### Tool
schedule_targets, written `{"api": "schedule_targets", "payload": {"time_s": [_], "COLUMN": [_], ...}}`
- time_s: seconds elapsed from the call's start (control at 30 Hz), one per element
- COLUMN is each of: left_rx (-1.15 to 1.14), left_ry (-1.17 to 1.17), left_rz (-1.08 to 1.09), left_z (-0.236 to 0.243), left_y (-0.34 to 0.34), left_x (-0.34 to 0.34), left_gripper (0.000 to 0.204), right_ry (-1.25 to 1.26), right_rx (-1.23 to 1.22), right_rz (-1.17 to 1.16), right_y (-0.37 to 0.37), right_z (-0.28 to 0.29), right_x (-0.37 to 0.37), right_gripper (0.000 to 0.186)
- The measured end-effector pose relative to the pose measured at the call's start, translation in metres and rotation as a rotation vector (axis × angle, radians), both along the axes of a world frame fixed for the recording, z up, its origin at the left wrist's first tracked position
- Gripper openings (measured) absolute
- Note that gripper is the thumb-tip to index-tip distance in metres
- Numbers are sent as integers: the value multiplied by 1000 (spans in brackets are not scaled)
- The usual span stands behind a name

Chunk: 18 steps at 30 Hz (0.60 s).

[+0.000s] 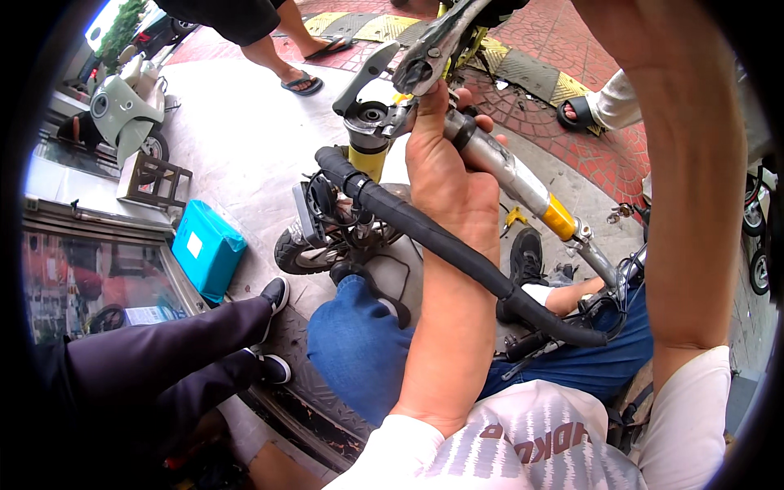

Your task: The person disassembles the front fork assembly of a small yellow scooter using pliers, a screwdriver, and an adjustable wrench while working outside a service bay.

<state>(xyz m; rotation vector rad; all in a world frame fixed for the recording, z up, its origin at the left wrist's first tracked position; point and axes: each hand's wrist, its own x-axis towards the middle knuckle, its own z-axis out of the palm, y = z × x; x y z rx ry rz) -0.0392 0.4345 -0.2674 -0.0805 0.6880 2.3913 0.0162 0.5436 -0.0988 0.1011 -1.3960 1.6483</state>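
A folded scooter lies across my lap, its silver steering tube point(506, 167) with a yellow band slanting down to the right. My left hand point(449, 155) is closed round the tube's upper end, thumb pointing up along it. Just above is a worn silver and black metal piece point(420, 69). To the left of my hand stands the scooter's yellow head tube point(367, 159) with a round metal socket on top. A thick black tape-wrapped bundle point(433, 237) curves over my left wrist area. My right forearm rises past the top edge, so my right hand is out of sight.
A small wheel point(302, 251) rests by my knee. A turquoise package point(208, 245) lies by the glass front at left, near a wooden stool point(151, 180) and a parked motor scooter point(122, 110). Other people's legs stand at left, top and right. A yellow-black speed bump point(523, 69) crosses behind.
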Motion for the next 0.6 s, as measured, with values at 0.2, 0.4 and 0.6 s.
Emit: {"api": "schedule_targets", "payload": {"time_s": [0.2,0.4,0.6], "left_rx": [-17,-54,-61], "left_ry": [-8,-16,-5], "left_rz": [1,26,39], "left_z": [4,6,6], "left_y": [-1,-2,-1], "left_x": [2,3,3], "left_gripper": [41,42,41], "right_ry": [-2,4,16], "right_rx": [-2,1,3], "right_rz": [-6,-8,-2], "right_y": [5,5,1], "right_z": [-2,-2,1], "right_x": [2,3,6], "right_gripper": [15,16,17]}}
